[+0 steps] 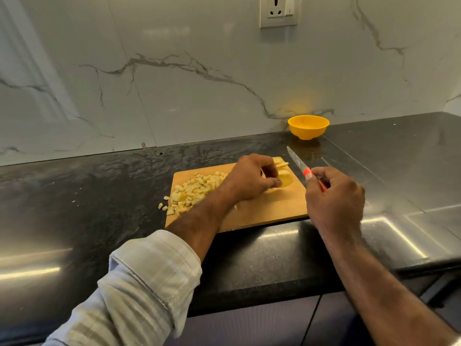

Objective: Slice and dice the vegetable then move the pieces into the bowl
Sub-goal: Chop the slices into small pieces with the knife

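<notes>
1. Fingers point(270, 182) of the left hand point(249, 178) curl down and pinch the pale yellow vegetable slices point(283, 172) lying at the far right part of the rectangular wooden cutting board point(262, 211).
2. Curled fingers and thumb of the right hand point(334, 196) grip the orange handle of the slim steel-bladed knife point(298, 162); its blade points away towards the wall and is raised just beyond the board's right edge, apart from the slices.
3. Small pale yellow diced vegetable pieces point(192, 193) lie heaped on the left part of the board, with a few strays on the dark polished stone countertop point(99, 186) just beside the board's left edge.
4. Round yellow plastic bowl point(308, 126) stands upright on the countertop against the white marble-veined wall point(199, 83), well apart from the board, beyond its far right corner.
5. Rolled pale striped shirt sleeve point(149, 283) covers the left forearm; a white wall socket point(279, 11) sits above the bowl.
</notes>
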### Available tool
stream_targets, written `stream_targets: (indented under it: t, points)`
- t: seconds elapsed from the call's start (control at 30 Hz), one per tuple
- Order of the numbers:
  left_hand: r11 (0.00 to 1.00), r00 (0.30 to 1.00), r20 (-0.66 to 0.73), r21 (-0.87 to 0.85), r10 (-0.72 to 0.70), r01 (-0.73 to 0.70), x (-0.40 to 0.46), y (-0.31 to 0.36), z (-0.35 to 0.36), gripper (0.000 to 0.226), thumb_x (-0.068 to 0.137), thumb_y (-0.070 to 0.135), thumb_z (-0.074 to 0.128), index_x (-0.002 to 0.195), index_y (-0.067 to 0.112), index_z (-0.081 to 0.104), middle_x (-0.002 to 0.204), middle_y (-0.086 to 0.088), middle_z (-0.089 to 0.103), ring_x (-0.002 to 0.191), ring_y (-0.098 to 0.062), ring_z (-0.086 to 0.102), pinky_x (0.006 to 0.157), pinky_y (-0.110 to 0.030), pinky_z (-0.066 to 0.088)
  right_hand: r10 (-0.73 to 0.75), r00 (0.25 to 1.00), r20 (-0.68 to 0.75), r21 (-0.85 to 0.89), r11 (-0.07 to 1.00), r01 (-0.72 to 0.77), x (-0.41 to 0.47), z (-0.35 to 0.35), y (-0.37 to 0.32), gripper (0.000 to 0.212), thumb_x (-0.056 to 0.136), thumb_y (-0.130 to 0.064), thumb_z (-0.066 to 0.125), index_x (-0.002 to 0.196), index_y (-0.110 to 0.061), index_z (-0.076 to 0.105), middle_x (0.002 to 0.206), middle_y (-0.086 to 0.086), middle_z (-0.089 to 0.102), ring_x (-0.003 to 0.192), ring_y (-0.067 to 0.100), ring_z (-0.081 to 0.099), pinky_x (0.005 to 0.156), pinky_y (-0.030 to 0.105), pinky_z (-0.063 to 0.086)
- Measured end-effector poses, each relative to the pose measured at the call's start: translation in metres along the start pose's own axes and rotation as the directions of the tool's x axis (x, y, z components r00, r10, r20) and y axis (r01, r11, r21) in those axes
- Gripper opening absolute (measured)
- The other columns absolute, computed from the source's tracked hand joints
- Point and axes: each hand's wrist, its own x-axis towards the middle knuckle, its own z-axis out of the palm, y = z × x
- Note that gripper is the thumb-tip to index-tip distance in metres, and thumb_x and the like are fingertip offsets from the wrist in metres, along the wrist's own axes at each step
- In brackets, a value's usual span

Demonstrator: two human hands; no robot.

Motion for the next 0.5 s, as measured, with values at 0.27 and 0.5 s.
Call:
stream_targets:
  t: [0.27, 0.5]
  points:
    - [0.988, 0.896, -0.442, -0.151, -0.039, -0.031, 0.003, -0.057, -0.055, 0.018, 0.081, 0.031, 0.088, 0.082, 0.020, 0.075, 0.073, 0.005, 0.071, 0.065, -0.008, 0.061, 0.062, -0.036, 0.056, -0.093, 0.961, 0.259, -0.090, 0.989, 0.120, -0.008, 0.003, -0.007, 0.019, 0.099, -0.032, 0.068, 0.114, -0.025, 0.077, 0.093, -0.007, 0.075, 0.077, 0.008, 0.063, 0.063, 0.031, 0.056]
    - [0.995, 0.894, -0.449, -0.083, 0.008, -0.051, 0.003, -0.054, -0.053, 0.015, 0.082, 0.033, 0.087, 0.081, 0.024, 0.075, 0.073, 0.010, 0.070, 0.065, -0.005, 0.061, 0.059, -0.029, 0.053, 0.019, 0.916, 0.402, -0.298, 0.948, 0.111, -0.011, 0.002, -0.011, 0.019, 0.097, -0.042, 0.065, 0.111, -0.031, 0.074, 0.087, -0.011, 0.068, 0.076, 0.009, 0.060, 0.067, 0.034, 0.059]
